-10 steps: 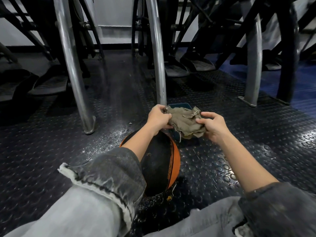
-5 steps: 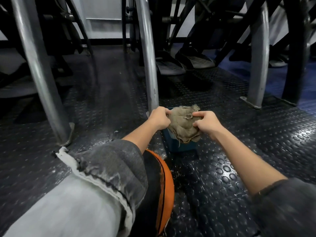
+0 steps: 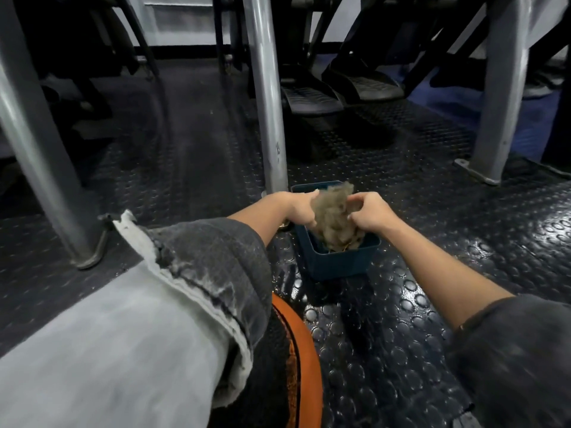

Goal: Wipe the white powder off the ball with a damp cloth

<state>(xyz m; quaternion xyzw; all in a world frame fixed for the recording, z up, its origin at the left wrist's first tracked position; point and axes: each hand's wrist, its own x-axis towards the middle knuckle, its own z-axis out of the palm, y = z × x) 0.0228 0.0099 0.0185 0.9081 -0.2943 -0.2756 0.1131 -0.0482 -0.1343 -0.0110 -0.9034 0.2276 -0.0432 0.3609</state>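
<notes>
— Where do we have the crumpled tan cloth (image 3: 335, 217)?
— Its lower end dips into the small dark-blue plastic tub (image 3: 336, 261). Our left grip (image 3: 298, 208) and right grip (image 3: 370, 214) both clench it.
— And the orange-and-black rubber ball (image 3: 304, 350)?
— Beside our left leg, on the studded black floor (image 3: 401, 319).

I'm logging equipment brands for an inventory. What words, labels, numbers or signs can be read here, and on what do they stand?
No legible text anywhere.
Ball: dark marks along the orange panel, too blurred to read.
Grey pole: small pale marks low down, too small to tell whether print or scuffs.
Cloth and blue tub: no print visible.
</notes>
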